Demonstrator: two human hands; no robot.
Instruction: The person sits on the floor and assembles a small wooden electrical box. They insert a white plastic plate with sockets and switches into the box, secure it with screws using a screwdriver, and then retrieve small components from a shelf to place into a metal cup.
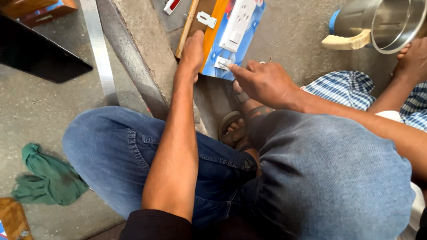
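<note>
A wooden board with a blue patterned face (247, 28) leans on the concrete floor in front of my knees. It carries a white socket plate (237, 19) and a small white switch (222, 63) near its lower edge. My left hand (191, 54) grips the board's wooden left edge and steadies it. My right hand (261, 80) presses the small white switch with forefinger and thumb. I squat in blue jeans, a sandalled foot (234, 129) under the board.
A steel jug with a cream handle (383, 17) lies at the right, beside another person's hands (424, 60) and checked cloth (343, 87). A green rag (50, 178), a metal ruler (97, 43), a black panel (20, 49) and another wooden board (2, 238) lie at the left.
</note>
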